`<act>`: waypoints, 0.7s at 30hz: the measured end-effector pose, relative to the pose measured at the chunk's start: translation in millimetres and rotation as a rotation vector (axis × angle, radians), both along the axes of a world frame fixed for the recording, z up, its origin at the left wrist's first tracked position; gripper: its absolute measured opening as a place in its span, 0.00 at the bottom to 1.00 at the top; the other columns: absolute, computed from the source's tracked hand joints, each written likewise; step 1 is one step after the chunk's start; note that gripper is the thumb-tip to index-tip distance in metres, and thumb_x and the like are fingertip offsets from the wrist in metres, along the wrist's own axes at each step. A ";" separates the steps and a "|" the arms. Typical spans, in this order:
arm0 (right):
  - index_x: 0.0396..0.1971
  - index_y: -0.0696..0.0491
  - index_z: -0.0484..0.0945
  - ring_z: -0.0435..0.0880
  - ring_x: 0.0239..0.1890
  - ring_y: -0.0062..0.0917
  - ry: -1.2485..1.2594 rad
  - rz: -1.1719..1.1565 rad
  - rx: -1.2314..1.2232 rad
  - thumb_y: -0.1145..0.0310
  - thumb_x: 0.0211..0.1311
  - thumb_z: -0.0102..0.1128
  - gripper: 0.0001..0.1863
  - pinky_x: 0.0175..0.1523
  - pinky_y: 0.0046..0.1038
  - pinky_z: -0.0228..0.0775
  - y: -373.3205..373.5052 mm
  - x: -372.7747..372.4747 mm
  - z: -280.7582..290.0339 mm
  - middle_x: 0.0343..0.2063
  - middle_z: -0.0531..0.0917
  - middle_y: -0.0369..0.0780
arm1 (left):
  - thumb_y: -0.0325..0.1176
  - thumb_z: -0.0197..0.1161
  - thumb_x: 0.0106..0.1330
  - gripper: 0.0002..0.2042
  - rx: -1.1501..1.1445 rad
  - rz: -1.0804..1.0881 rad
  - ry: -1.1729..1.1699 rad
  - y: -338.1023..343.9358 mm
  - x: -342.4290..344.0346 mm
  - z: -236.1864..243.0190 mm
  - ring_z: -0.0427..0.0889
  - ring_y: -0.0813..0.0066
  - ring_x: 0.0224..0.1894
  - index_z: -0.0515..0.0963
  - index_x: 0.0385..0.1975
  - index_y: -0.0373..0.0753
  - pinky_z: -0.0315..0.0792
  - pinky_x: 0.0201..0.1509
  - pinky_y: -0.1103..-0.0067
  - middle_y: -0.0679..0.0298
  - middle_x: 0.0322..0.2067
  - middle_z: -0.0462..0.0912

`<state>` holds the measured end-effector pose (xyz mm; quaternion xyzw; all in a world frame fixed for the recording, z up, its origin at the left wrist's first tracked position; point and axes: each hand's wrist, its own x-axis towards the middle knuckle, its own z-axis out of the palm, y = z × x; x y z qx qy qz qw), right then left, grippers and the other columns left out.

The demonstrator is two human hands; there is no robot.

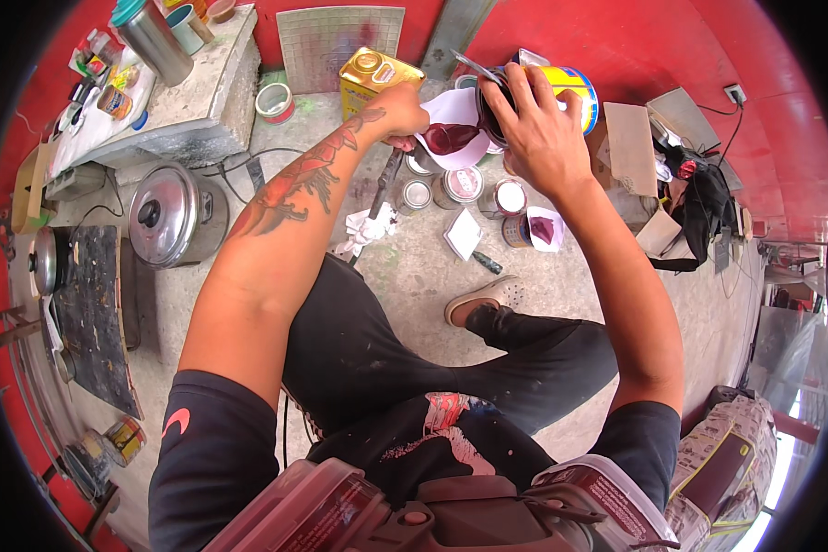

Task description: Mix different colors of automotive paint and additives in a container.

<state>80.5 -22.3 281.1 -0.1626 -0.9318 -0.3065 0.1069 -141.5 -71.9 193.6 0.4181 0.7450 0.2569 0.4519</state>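
My left hand (405,114) is closed on the edge of a white paper funnel (469,104), with dark red paint (451,138) lying in it. Beside it, my right hand (545,133) grips a paint can (575,89) with a yellow and blue label. The can is tilted, its dark mouth toward the paper; a thin metal tool (472,64) sticks out near its rim. Below the paper stand several small cans, one lidded can (463,184) among them, partly hidden by the paper and my right hand.
A gold rectangular tin (363,78) stands behind my left hand. Nearer are a crumpled rag (366,230), a white square pad (463,234) and a can with stained paper (545,230). A lidded pot (170,216) sits left; cardboard boxes (627,147) and a black bag (704,198) lie right.
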 end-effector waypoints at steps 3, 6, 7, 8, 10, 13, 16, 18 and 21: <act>0.64 0.40 0.69 0.70 0.64 0.36 0.003 0.004 0.003 0.63 0.64 0.60 0.28 0.53 0.47 0.70 0.2 -0.2 1.0 0.61 0.69 0.40 | 0.26 0.64 0.61 0.11 -0.001 -0.003 0.001 0.1 -0.5 -0.1 0.88 0.71 0.23 0.82 0.38 0.23 0.83 0.24 0.77 0.52 0.27 0.87; 0.64 0.40 0.69 0.70 0.64 0.36 0.008 0.008 0.010 0.63 0.64 0.60 0.28 0.53 0.47 0.70 0.9 -0.1 1.1 0.61 0.69 0.40 | 0.26 0.64 0.61 0.11 -0.010 -0.009 0.001 0.8 -0.9 -0.1 0.87 0.71 0.22 0.82 0.38 0.23 0.83 0.24 0.77 0.52 0.27 0.87; 0.65 0.40 0.69 0.70 0.64 0.36 0.007 0.008 0.015 0.63 0.64 0.60 0.28 0.53 0.47 0.70 1.1 -0.4 1.2 0.61 0.69 0.40 | 0.26 0.64 0.61 0.11 -0.013 -0.013 0.000 0.9 -1.6 -0.7 0.87 0.71 0.22 0.82 0.38 0.23 0.83 0.24 0.77 0.52 0.27 0.87; 0.65 0.40 0.69 0.70 0.64 0.36 0.005 0.009 0.019 0.63 0.64 0.60 0.28 0.53 0.46 0.70 1.1 -0.7 1.3 0.61 0.69 0.40 | 0.26 0.64 0.61 0.11 -0.013 -0.013 0.000 0.7 -2.2 -1.5 0.87 0.71 0.22 0.82 0.38 0.23 0.83 0.24 0.77 0.52 0.27 0.87; 0.65 0.40 0.69 0.70 0.64 0.36 0.001 0.004 0.018 0.63 0.64 0.60 0.28 0.53 0.46 0.70 1.0 -0.7 1.8 0.61 0.69 0.40 | 0.26 0.64 0.61 0.11 -0.014 -0.021 -0.001 0.7 -2.3 -1.1 0.87 0.72 0.22 0.82 0.38 0.23 0.83 0.24 0.77 0.53 0.27 0.87; 0.65 0.40 0.69 0.71 0.64 0.36 -0.001 0.000 0.018 0.63 0.64 0.60 0.28 0.53 0.46 0.70 1.0 -0.9 1.7 0.61 0.69 0.40 | 0.26 0.64 0.61 0.11 -0.012 -0.020 -0.003 -0.1 -1.7 -0.1 0.87 0.72 0.22 0.82 0.38 0.23 0.82 0.24 0.77 0.53 0.26 0.87; 0.65 0.40 0.69 0.71 0.64 0.36 0.002 0.005 0.015 0.63 0.64 0.60 0.28 0.53 0.46 0.70 0.4 -1.3 1.9 0.61 0.69 0.40 | 0.26 0.64 0.61 0.11 -0.011 -0.022 -0.001 -0.7 -1.1 1.1 0.87 0.72 0.22 0.82 0.39 0.23 0.82 0.24 0.77 0.53 0.26 0.87; 0.65 0.40 0.69 0.71 0.64 0.36 0.004 0.008 0.012 0.63 0.64 0.60 0.28 0.53 0.46 0.70 0.2 -1.7 1.8 0.61 0.69 0.40 | 0.26 0.64 0.61 0.11 -0.008 -0.022 0.000 -1.4 -0.2 2.4 0.87 0.72 0.22 0.82 0.39 0.23 0.82 0.24 0.77 0.53 0.26 0.87; 0.65 0.40 0.69 0.71 0.64 0.36 -0.005 -0.002 0.016 0.63 0.64 0.60 0.28 0.53 0.47 0.70 0.3 -2.3 1.7 0.61 0.69 0.40 | 0.27 0.65 0.61 0.11 -0.011 -0.024 0.000 -2.2 0.9 5.7 0.87 0.72 0.22 0.82 0.39 0.23 0.82 0.24 0.77 0.53 0.26 0.87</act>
